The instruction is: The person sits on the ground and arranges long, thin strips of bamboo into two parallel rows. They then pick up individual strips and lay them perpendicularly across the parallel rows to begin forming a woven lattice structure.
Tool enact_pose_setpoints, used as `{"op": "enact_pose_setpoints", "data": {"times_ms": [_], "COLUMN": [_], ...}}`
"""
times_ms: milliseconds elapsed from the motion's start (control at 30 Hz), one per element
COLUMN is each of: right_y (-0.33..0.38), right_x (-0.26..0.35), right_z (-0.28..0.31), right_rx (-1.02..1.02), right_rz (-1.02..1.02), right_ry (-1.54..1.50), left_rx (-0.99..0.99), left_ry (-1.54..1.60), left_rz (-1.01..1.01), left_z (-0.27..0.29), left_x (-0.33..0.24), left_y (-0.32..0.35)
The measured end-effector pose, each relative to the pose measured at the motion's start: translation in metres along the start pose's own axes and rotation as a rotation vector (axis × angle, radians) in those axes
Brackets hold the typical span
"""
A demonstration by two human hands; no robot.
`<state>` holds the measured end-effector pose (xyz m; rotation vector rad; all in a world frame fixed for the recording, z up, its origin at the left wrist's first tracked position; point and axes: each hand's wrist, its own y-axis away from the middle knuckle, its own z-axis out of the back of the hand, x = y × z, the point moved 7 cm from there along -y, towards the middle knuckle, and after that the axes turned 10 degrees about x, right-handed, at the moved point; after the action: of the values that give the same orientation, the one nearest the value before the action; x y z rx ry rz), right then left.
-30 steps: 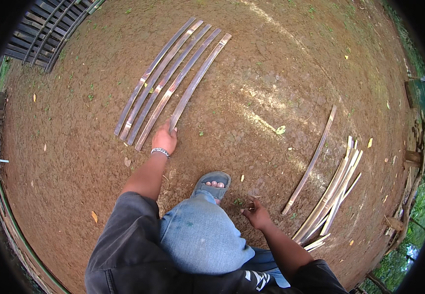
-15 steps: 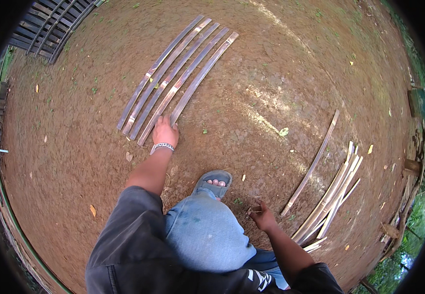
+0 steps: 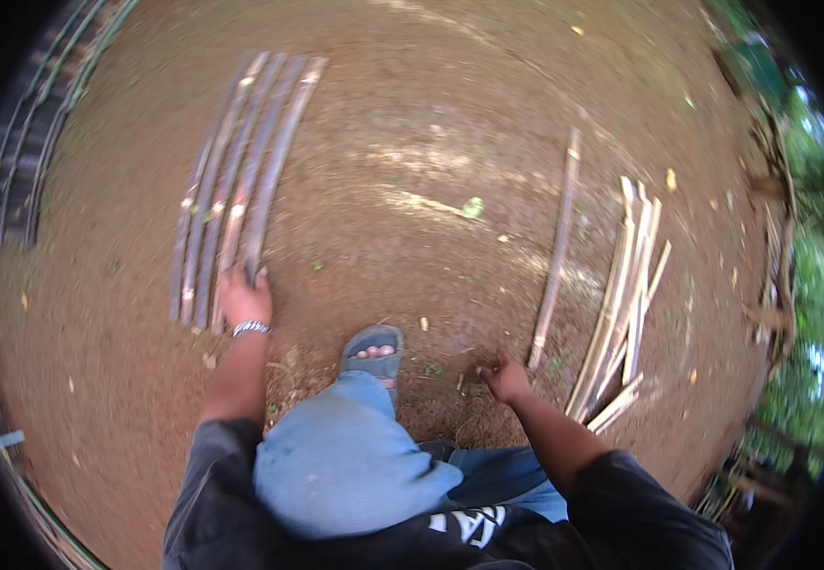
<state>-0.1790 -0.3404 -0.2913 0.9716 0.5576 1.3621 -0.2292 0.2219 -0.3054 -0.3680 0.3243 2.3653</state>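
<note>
A pile of split bamboo [image 3: 621,304] lies right, a lone strip [image 3: 556,252] nearer. The left hand [image 3: 244,299] presses the laid slats [image 3: 236,185], grip unclear; the right hand [image 3: 505,378] rests loosely curled on dirt.

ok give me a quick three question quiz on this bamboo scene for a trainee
1. True or false: the left hand rests on the near end of a strip in the left row of bamboo strips.
2. Which lies nearest the right hand: A) single strip, B) right pile of strips, C) sandal?
3. What is the ground made of?

Key: 1 true. 2 A. 3 bare brown dirt.
</note>
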Motion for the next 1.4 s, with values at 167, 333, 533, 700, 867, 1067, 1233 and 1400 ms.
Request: {"op": "enact_pose_setpoints", "data": {"times_ms": [167, 333, 533, 700, 867, 1067, 1233, 1400], "right_y": [-0.036, -0.052, -0.042, -0.043, 0.003, 0.024, 0.001, 0.001], "right_x": [-0.099, -0.140, -0.117, -0.078, 0.073, 0.220, 0.232, 0.158], "right_z": [0.036, 0.041, 0.035, 0.011, -0.035, -0.046, -0.067, -0.044], "right_rx": [-0.392, -0.425, -0.349, -0.285, 0.015, 0.087, 0.419, 0.253], "right_rz": [-0.266, -0.469, -0.475, -0.035, 0.254, 0.421, 0.534, 0.410], "right_ry": [-0.094, -0.128, -0.237, -0.603, -1.129, -0.677, -0.563, -0.392], "left_rx": [0.072, 0.399, 0.532, 0.860, 1.195, 0.859, 0.601, 0.313], "left_ry": [0.094, 0.234, 0.311, 0.428, 0.640, 0.623, 0.553, 0.387], "left_rz": [-0.428, -0.691, -0.778, -0.642, -0.426, -0.211, -0.094, -0.165], "left_z": [-0.003, -0.011, -0.013, -0.029, -0.043, -0.033, -0.011, -0.011], "left_x": [-0.062, -0.125, -0.170, -0.198, -0.227, -0.215, -0.159, -0.087], "left_y": [0.034, 0.078, 0.102, 0.113, 0.133, 0.107, 0.079, 0.065]}}
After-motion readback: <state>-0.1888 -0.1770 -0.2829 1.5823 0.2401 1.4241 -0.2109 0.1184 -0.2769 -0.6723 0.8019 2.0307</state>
